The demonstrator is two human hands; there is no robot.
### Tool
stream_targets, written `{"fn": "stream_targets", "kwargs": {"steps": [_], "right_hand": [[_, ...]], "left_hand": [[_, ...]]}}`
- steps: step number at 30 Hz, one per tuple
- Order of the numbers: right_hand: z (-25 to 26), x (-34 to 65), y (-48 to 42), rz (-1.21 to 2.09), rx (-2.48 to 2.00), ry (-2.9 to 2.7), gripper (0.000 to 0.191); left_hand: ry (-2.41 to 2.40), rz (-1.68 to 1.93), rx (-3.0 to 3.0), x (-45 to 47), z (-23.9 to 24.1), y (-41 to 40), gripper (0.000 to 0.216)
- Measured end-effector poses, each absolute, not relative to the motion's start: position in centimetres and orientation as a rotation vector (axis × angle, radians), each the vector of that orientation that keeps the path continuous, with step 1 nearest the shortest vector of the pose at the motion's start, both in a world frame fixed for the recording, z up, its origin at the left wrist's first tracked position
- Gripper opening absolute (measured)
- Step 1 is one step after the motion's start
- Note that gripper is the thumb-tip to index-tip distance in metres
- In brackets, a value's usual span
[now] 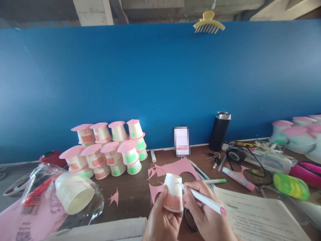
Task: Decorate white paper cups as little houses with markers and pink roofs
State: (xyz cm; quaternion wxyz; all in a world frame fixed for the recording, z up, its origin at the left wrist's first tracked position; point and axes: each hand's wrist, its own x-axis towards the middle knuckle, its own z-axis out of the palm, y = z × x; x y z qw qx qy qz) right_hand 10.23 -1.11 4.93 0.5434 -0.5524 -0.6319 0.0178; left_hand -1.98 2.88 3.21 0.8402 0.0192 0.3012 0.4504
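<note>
My left hand (164, 217) is closed around a small white paper cup (173, 185), held bottom up and slightly tilted. A reddish-brown coloured block covers part of the cup's lower side. In my right hand (208, 211) is a white marker pen (204, 198) with a pink end, its tip at the cup's upper right side. Whether the tip touches the cup I cannot tell for sure. Behind the cup lies a cut pink paper sheet (175, 169) with round holes. A green-ended marker (218, 181) rests just beyond my right hand.
Stacked cups with pink paper roofs (112, 150) stand at left, more (301, 132) at far right. A plastic-wrapped stack of plain cups (75, 194) lies at front left. A black bottle (219, 132), glue stick (238, 178), keys (214, 157) and printed sheet (263, 214) are on the right.
</note>
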Motion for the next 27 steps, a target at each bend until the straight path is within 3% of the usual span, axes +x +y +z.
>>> {"fn": "stream_targets", "kwargs": {"steps": [27], "right_hand": [[5.01,10.18,-1.23,0.029,-1.314,-1.525,0.008]], "left_hand": [[0.629,0.987,0.022,-2.02,3.26,2.82,0.012]]}}
